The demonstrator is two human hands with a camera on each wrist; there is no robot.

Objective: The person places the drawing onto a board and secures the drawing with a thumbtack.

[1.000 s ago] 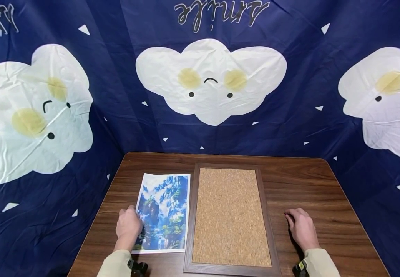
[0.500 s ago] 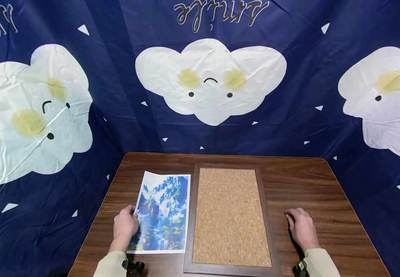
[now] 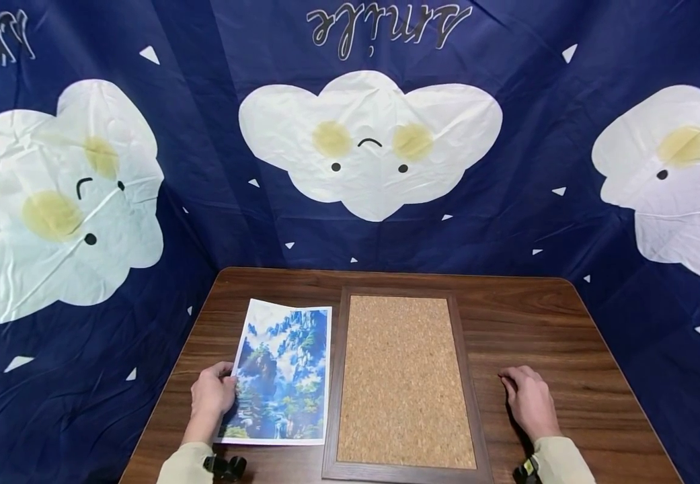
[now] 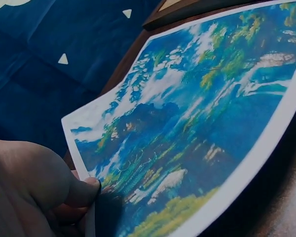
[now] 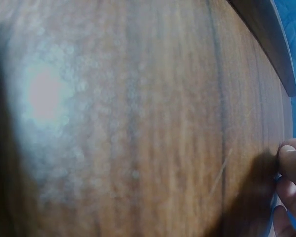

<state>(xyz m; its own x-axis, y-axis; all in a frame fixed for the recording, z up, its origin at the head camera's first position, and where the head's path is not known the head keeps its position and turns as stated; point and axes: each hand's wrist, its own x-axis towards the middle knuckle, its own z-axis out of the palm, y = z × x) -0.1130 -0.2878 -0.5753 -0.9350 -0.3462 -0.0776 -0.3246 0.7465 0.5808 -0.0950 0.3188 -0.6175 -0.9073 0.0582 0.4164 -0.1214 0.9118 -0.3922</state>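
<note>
1. the landscape print [image 3: 278,375] sits just left of the cork board [image 3: 403,378] on the wooden table [image 3: 525,323], and there it is, its left edge lifted off the wood while the right edge lies low next to the board's dark frame.
2. left hand [image 3: 209,393] is on the far side of the print from the cork board, at the print's near left edge. the left wrist view shows it plainly: thumb [image 4: 81,190] on top of the picture, fingers curled under the sheet, pinching that corner.
3. the print [image 4: 187,133] bows upward in that view, white border showing along its edge, blue sky and green peaks across the face, and a corner of the cork board's frame [image 4: 187,10] peeks in beyond it.
4. right hand [image 3: 528,401] rests palm down on the table, to the right of the cork board and apart from it. fingers lie relaxed, slightly bent, gripping nothing.
5. the right wrist view gives mostly blurred wood grain [image 5: 138,123], with the frame edge [image 5: 264,39] of the cork board at the top right and fingertips [image 5: 291,158] touching the tabletop at the right border.
6. behind the cork board hangs a dark blue cloth [image 3: 507,168] with white smiling clouds, wrapping round both sides of the table.
</note>
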